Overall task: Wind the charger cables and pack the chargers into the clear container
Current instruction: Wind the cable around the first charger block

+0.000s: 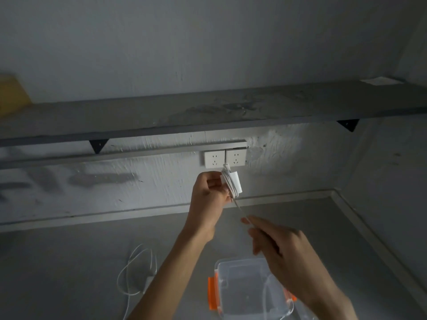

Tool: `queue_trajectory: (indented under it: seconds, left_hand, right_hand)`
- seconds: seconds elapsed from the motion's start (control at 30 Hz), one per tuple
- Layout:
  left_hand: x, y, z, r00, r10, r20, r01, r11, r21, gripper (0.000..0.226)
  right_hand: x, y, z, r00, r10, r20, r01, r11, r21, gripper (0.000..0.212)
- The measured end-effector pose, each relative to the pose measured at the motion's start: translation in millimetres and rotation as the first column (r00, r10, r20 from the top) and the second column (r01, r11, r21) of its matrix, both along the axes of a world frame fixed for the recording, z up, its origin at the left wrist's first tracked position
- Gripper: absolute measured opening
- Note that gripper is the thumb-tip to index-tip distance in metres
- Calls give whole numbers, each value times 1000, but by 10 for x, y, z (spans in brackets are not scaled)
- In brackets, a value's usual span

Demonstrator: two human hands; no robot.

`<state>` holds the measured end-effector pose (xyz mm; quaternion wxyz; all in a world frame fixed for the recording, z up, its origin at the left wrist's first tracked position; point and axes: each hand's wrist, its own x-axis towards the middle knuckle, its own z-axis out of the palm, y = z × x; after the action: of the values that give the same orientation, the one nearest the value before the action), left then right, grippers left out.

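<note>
The white charger [233, 182] is held up in the air in front of the wall, just below the two white wall sockets [224, 158]. Several turns of its white cable [231, 185] are already wrapped around its body. The left hand [208, 199] grips the charger from its left side, fingers curled closed around it and the wound loops. From the bottom of the charger the free cable runs down and to the right, straight into the right hand [277, 248], which sits lower and nearer the camera. That hand pinches the cable between thumb and forefinger, the other fingers folded loosely; motion blur softens the fingertips.

Below the hands, on the grey worktop [69, 262], the clear container [249, 289] with orange latches stands open near the front edge, partly hidden by the right wrist. A second charger [149, 279] with its loose white cable lies on the worktop left of the container, beside the left forearm. A grey shelf [208, 109] runs along the wall above the sockets.
</note>
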<state>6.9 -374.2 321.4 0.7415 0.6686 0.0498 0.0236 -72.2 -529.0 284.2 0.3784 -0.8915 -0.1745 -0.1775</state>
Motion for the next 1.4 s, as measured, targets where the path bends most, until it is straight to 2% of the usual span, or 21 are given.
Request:
queue_trajectory:
  seconds: [0.07, 0.17, 0.27, 0.33, 0.47, 0.57, 0.63, 0.7, 0.77, 0.83, 0.97, 1.03, 1.1, 1.17, 1.23, 1.3, 1.4]
  left_hand:
    - [-35, -27, -81, 999, -43, 13, 42, 995, 89, 27]
    - [-153, -102, -166, 985, -139, 100, 101, 943, 318, 20]
    - [-306, -157, -145, 955, -258, 146, 160, 864, 477, 15]
    - [-385, -127, -87, 936, -317, 151, 201, 837, 510, 15]
    - [-511, 12, 130, 897, -402, 184, 255, 810, 528, 21]
    - [-578, 96, 291, 879, -447, 167, 335, 826, 454, 24]
    - [-616, 122, 349, 882, -439, 173, 353, 857, 374, 22]
    - [-592, 105, 343, 913, -369, 176, 327, 917, 227, 26]
    - [-487, 86, 289, 958, -253, 132, 256, 967, -7, 36]
    - [-348, 95, 225, 986, -131, 100, 144, 979, -144, 40]
    - [-152, 94, 124, 995, 71, 67, -54, 971, -232, 33]
    - [-135, 52, 57, 988, 126, 85, -112, 982, -154, 29]
    - [-159, 26, -37, 985, 99, 138, -104, 994, 23, 27]
    - [-191, 32, -111, 989, 45, 138, -52, 998, 41, 29]
    - [-187, 77, -97, 997, -1, 73, 9, 994, -111, 32]
    - [-140, 133, -16, 999, -51, -14, 45, 959, -280, 29]
    - [-64, 236, 97, 985, -150, -85, 101, 899, -427, 25]
  right_hand:
    - [-18, -65, 185, 986, -79, 145, 105, 978, -178, 17]
    - [43, -143, 424, 963, -46, 266, 140, 927, -348, 13]
    - [214, -260, 623, 925, 68, 375, 95, 911, -402, 10]
    - [344, -351, 735, 909, 126, 397, 39, 923, -383, 12]
    - [570, -419, 789, 903, 214, 373, -154, 971, -182, 11]
    - [702, -394, 687, 942, 306, 139, -324, 936, 136, 16]
    - [737, -322, 509, 940, 342, 7, -321, 874, 366, 23]
    - [728, -207, 245, 960, 272, -66, -219, 876, 430, 27]
    - [622, -55, -18, 982, 159, -105, -116, 936, 334, 23]
    - [434, 78, -168, 992, 70, -103, -46, 975, 219, 20]
    - [63, 227, -6, 985, 138, -107, -123, 983, 135, 19]
    - [-40, 239, 185, 989, 143, -48, -145, 989, -36, 21]
    - [-58, 153, 416, 987, 61, 147, -25, 971, -237, 15]
    - [-38, 3, 664, 946, 20, 322, 101, 929, -356, 12]
    - [-37, -118, 794, 926, 106, 364, 70, 896, -439, 11]
    - [-74, -170, 792, 924, 193, 329, 2, 860, -511, 17]
    - [-150, -165, 654, 938, 217, 272, -32, 832, -554, 24]
